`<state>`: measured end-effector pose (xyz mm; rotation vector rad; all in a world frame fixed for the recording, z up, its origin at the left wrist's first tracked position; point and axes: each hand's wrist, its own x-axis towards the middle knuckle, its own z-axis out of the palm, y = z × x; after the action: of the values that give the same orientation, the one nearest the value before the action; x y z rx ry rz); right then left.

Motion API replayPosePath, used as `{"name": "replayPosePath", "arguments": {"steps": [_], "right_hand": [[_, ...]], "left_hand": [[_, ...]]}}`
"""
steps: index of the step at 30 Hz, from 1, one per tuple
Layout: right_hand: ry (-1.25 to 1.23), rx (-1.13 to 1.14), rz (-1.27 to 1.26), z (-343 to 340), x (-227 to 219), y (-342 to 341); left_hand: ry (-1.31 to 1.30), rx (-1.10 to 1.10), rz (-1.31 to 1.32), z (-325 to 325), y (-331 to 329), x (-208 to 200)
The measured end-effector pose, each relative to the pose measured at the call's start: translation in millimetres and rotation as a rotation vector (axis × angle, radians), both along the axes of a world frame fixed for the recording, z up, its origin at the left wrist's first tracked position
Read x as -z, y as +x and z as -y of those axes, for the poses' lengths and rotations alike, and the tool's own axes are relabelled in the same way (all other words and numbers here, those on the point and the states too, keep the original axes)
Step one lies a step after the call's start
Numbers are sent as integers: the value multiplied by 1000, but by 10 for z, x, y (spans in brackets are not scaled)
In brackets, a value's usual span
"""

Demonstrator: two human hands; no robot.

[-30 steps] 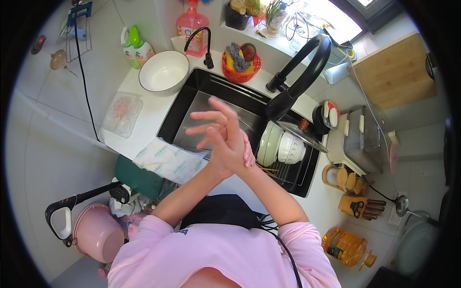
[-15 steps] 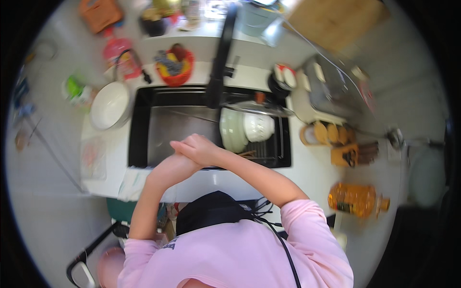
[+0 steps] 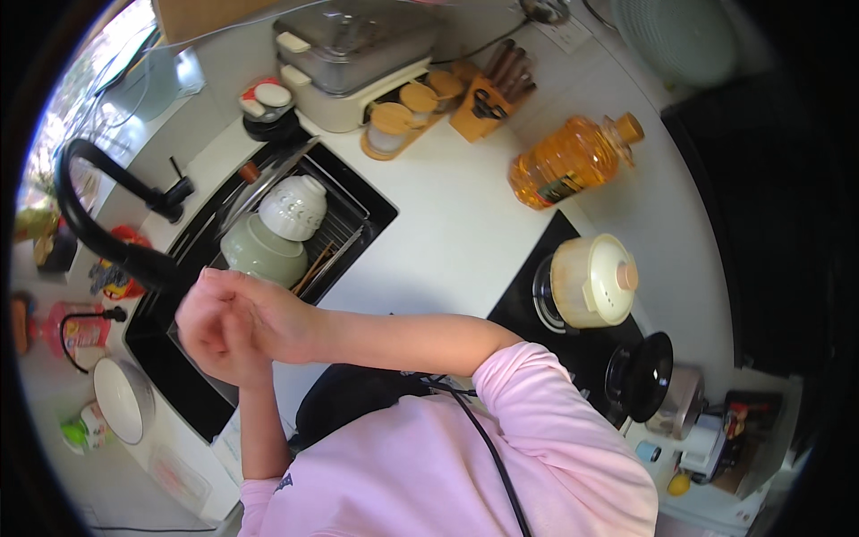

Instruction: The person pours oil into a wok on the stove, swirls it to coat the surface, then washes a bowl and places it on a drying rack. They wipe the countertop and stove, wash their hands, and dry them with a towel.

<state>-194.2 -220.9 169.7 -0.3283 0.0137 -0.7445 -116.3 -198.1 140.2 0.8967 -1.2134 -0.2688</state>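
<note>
My two hands are pressed together over the near left part of the black sink [image 3: 376, 210], below the black tap [image 3: 134, 255]. My right hand [image 3: 277, 313] is wrapped over my left hand [image 3: 213, 345], and no object shows in either. The left fingers are blurred and partly hidden by the right hand. Beyond the hands, on the rack in the sink's right part, sit a pale green bowl [image 3: 259, 251] and a white bowl [image 3: 293, 210]. A glass lid [image 3: 255, 192] leans behind them. Chopsticks [image 3: 315, 267] lie beside the green bowl.
On the counter stand a large white bowl [image 3: 121, 403], lidded jars [image 3: 391, 125], a knife block [image 3: 488, 107] and a bottle of yellow oil [image 3: 568, 166]. A cream pot [image 3: 586, 285] sits on the black hob [image 3: 528, 286]. A black lid [image 3: 649, 376] is near the hob.
The view has swung to the right, bringing the hob and pot into sight. My clasped hands have shifted against each other, with my right hand still over my left.
</note>
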Motion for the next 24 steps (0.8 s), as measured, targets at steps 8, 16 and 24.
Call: {"name": "replayPosePath", "arguments": {"steps": [8,16,24], "right_hand": [[-19,95,287,-55,-124,93],[-1031,1440,-1069,-66,-40,103],[-1081,1434,-1144,-118,-206,10]], "left_hand": [[315,563,-1116,77,-262,-39],[325,999,-639,340,8,123],[368,611,-415,541,-192,-492]]}}
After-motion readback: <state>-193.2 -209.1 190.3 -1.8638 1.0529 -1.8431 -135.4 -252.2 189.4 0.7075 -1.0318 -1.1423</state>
